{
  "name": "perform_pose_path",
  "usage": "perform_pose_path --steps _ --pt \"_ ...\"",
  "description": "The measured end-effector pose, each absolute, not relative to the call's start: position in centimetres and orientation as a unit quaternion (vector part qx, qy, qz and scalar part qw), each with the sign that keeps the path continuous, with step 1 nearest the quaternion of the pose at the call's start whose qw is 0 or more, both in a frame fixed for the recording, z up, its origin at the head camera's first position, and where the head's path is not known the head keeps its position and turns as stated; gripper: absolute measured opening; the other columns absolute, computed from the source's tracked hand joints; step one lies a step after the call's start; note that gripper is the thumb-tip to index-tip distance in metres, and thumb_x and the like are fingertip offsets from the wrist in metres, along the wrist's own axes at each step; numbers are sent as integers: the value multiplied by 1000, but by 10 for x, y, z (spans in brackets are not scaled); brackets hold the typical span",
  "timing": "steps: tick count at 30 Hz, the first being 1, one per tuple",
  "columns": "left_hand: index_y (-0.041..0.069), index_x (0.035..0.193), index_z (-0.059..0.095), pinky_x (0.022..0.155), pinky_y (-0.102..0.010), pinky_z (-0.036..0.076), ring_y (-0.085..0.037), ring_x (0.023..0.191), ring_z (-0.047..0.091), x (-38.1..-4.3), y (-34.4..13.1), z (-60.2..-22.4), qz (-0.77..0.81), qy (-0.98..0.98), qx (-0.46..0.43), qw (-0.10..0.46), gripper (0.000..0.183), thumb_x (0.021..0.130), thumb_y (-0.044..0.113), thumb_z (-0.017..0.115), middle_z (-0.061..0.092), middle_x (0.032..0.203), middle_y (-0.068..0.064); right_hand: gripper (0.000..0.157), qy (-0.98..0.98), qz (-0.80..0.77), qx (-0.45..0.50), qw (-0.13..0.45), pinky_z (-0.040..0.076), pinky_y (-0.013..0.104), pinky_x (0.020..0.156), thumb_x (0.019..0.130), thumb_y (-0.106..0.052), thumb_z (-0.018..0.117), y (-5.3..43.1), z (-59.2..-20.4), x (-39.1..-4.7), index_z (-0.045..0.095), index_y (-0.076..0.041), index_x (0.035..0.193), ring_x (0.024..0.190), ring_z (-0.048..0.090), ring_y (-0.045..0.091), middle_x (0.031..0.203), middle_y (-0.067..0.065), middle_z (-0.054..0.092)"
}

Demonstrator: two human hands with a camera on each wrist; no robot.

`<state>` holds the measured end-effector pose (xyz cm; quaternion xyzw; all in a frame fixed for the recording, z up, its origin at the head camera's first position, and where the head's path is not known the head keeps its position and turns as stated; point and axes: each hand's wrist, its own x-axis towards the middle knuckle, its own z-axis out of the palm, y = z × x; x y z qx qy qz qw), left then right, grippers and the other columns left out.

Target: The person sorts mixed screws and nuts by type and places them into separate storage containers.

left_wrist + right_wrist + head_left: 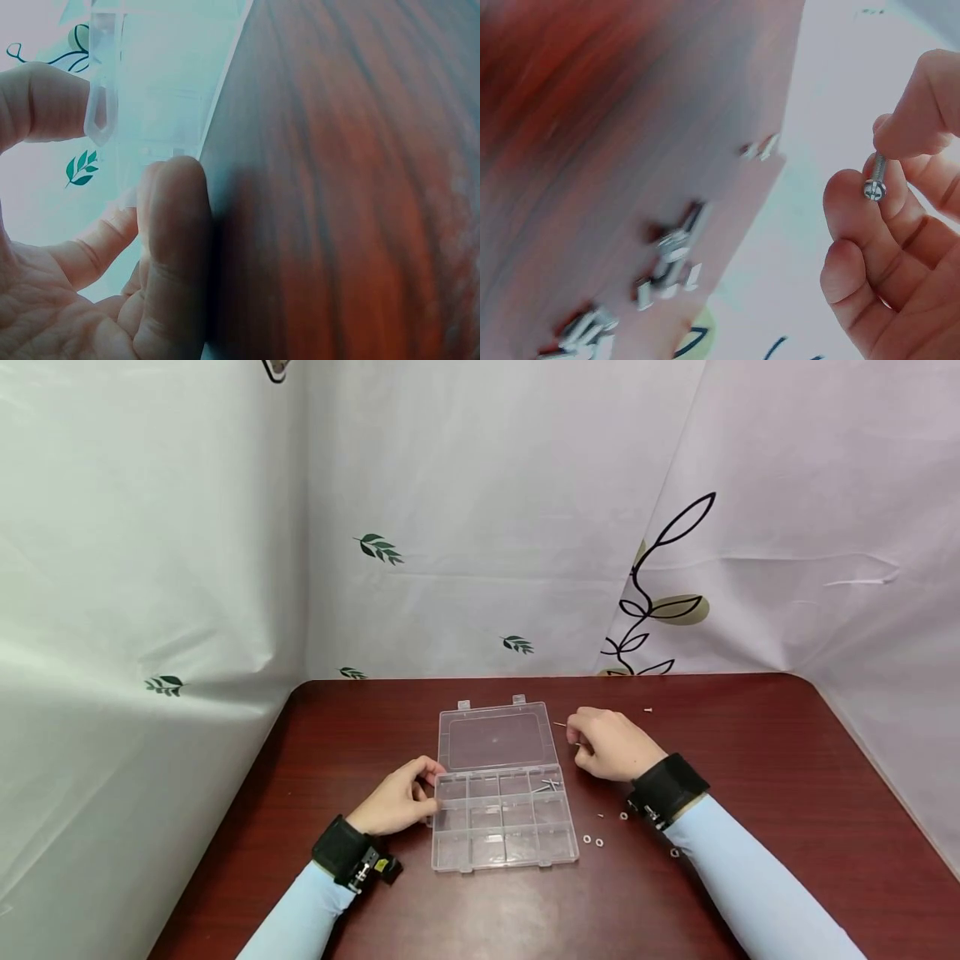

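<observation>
A clear plastic compartment box (486, 827) lies on the table with its lid (495, 739) folded back. Several screws (550, 785) sit in a right-hand compartment of the second row from the front hinge side. My left hand (396, 797) holds the box's left side, thumb and fingers spread along that edge; in the left wrist view its fingers (176, 217) touch the clear wall. Right of the lid, my right hand (611, 745) pinches a small metal screw (875, 186) between thumb and fingers, its slotted head showing. Another thin screw (560, 724) appears by the right fingertips.
Loose nuts (593, 841) lie right of the box, with another nut (624, 816) by the right wrist. A small screw (648, 710) lies farther back. Blurred screw piles (667, 259) show in the right wrist view. A patterned white curtain (465, 527) hangs behind the table (360, 718).
</observation>
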<state>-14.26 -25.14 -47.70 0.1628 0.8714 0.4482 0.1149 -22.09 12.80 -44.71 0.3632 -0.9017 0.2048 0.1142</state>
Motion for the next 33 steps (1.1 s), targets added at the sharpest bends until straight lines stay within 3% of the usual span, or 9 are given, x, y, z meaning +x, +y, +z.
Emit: perform_pose_path --steps 9,16,20,24,33 --pt "8 119 57 64 -30 53 -16 68 58 -144 -251 -476 430 880 167 111 38 83 8 68 52 103 -10 16 -877 185 414 155 37 22 54 68 -7 57 104 -432 -198 57 -17 80 60 39 4 78 -11 40" --pt "5 120 56 62 -31 54 -16 66 59 -142 -249 -473 442 874 165 113 39 82 4 64 52 104 -12 19 -858 184 449 170 42 24 59 68 -8 61 89 -425 -188 60 -16 85 64 43 4 82 -9 47" --pt "4 120 56 62 -32 54 -17 66 58 -141 -248 -472 446 872 165 112 39 82 4 63 51 104 -13 39 -862 176 452 146 43 25 66 73 -26 70 89 -424 -184 65 -12 109 72 42 5 93 -7 50" --pt "4 120 56 62 -32 54 -17 66 59 -141 -248 -472 449 871 165 114 39 82 4 64 51 104 -13 67 -869 176 446 125 41 25 71 76 -45 73 94 -425 -184 59 -12 133 79 40 5 104 -7 48" --pt "4 120 56 61 -32 54 -18 67 59 -142 -249 -473 445 873 164 116 38 82 5 65 51 104 -13 65 -887 179 413 103 43 25 70 80 -47 71 113 -432 -197 59 -13 134 80 44 6 111 0 55"
